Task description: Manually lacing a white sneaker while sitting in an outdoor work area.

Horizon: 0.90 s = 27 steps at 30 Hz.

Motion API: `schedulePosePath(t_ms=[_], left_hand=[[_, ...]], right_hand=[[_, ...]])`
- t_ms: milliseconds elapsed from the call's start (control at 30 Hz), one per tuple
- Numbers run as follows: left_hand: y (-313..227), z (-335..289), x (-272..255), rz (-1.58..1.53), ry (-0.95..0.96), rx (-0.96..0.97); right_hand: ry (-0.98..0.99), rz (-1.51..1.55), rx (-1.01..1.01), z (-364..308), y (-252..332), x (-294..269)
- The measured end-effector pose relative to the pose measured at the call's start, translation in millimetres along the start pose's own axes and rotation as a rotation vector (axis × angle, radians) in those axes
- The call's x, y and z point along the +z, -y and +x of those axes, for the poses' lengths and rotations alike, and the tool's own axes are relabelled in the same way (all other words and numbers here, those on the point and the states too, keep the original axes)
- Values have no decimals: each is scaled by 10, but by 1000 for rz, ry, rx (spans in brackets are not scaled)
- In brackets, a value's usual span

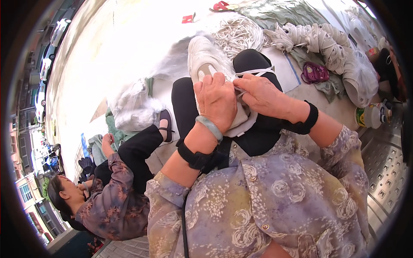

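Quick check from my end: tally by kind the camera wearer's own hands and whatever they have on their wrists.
Hands, left hand and right hand: 2
Black wristbands, left one and right one: 2
Pale bracelet: 1
Total: 5

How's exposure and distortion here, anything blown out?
Head view: the ground at upper left is blown out to near white, and the white shoe loses some detail; head view: black fisheye border, parked cars tipped sideways near the left rim; head view: left hand and right hand are well exposed, reasonably sharp.
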<state>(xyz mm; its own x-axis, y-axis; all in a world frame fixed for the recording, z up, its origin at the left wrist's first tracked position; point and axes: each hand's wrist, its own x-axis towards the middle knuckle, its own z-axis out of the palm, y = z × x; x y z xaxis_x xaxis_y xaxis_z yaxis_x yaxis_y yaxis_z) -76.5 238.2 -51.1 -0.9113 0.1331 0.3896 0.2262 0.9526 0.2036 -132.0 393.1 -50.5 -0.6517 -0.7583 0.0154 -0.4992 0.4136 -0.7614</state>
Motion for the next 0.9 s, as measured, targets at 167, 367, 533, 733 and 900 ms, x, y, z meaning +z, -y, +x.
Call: schedulePosePath(t_ms=[167, 367, 533, 733, 900], left_hand=[[44, -31, -108, -84, 41, 4], [742, -541, -664, 128, 90, -206], [1904, -1862, -1229, 834, 551, -867], [1385, -1690, -1083, 555, 625, -788], [761, -876, -399, -251, 50, -235]], right_hand=[[-150, 122, 22, -55, 17, 61], [-195, 212, 225, -161, 16, 65], [-179, 194, 200, -114, 79, 149], [-236, 175, 135, -138, 10, 252], [-218, 159, 116, -148, 17, 241]])
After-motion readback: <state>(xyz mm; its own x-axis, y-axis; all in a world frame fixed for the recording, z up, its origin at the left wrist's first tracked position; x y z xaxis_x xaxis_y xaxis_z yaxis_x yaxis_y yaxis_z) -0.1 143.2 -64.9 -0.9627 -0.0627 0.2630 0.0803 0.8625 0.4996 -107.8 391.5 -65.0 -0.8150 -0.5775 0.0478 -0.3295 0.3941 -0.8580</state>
